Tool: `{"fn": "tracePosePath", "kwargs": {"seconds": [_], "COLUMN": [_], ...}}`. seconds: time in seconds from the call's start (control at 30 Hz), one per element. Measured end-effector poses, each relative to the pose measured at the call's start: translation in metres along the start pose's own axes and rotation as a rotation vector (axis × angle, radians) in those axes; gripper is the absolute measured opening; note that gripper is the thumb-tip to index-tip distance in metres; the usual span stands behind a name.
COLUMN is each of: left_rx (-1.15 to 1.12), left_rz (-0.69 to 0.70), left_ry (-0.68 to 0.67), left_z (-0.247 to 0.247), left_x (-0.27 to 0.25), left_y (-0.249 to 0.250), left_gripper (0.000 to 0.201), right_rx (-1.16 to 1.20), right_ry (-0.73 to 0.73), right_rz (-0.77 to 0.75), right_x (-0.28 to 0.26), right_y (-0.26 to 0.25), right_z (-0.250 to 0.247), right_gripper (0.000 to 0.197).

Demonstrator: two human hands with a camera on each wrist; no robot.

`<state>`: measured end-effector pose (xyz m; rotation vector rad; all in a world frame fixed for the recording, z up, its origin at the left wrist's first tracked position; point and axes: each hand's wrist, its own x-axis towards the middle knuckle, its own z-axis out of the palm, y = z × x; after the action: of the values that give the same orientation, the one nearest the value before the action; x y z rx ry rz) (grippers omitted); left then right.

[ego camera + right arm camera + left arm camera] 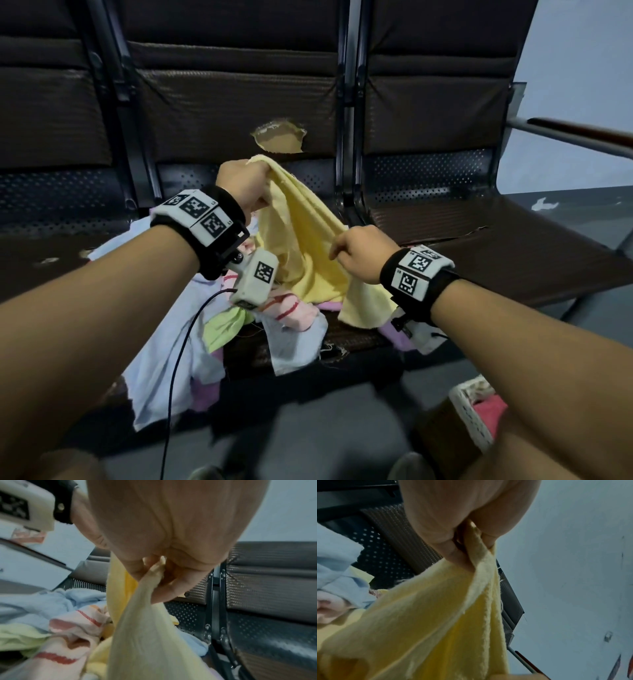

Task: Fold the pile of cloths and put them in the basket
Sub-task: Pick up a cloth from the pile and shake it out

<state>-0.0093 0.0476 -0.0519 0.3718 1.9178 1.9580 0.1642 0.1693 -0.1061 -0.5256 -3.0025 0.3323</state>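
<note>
Both hands hold one yellow cloth (301,246) raised over the worktop (479,246).
Left hand (243,185) pinches a top corner near the torn backrest (279,138); right hand (359,255) pinches the cloth edge lower, nearer the front edge. Pile of cloths (191,329) lies below, spilling over the front edge. Worktop is brown perforated bench seating against a grey wall (582,68). Basket (469,414) stands on the floor, lower right.

Dark perforated bench seat (479,240), upholstery torn. Pile of cloths (191,342) lies on it. White basket (472,418) stands on floor (325,428).
</note>
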Motion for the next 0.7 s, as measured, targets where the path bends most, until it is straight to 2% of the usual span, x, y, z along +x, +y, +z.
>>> {"fn": "tracePosePath", "kwargs": {"seconds": [0.1,0.17,0.23,0.3,0.43,0.5,0.57,0.63,0.7], "left_rx": [-0.063,-0.124,-0.182,-0.200,-0.228,-0.254,-0.255,-0.242,-0.203], "left_rz": [-0.056,-0.082,-0.086,-0.077,-0.035,-0.023,0.003,0.037,0.060], "left_ry": [-0.058,-0.126,-0.219,-0.277,-0.275,-0.257,-0.214,-0.150,-0.092], "left_z": [0.004,0.011,0.017,0.022,0.023,0.020,0.014,0.006,-0.002], "left_x": [-0.006,-0.013,-0.021,-0.027,-0.029,-0.026,-0.020,-0.012,-0.003], "left_y": [-0.003,-0.001,0.003,0.010,0.017,0.018,0.016,0.012,0.005], "left_gripper": [0.023,0.026,0.020,0.017,0.008,0.005,0.010,0.005,0.014], "right_rx": [0.119,0.174,0.241,0.310,0.424,0.446,0.539,0.751,0.984], "right_ry": [-0.002,-0.049,-0.087,-0.065,0.162,0.283,0.354,0.375,0.397], "right_rz": [0.030,0.089,0.168,0.239,0.439,0.398,0.342,0.355,0.414], "right_x": [0.007,0.011,0.017,0.026,0.038,0.039,0.038,0.042,0.045], "right_y": [-0.008,-0.021,-0.033,-0.036,-0.028,-0.022,-0.019,-0.013,-0.010], "right_z": [0.004,0.012,0.020,0.024,0.020,0.018,0.015,0.012,0.005], "right_gripper": [0.029,0.060,0.072,0.066,0.044,0.033,0.031,0.029,0.038]}}
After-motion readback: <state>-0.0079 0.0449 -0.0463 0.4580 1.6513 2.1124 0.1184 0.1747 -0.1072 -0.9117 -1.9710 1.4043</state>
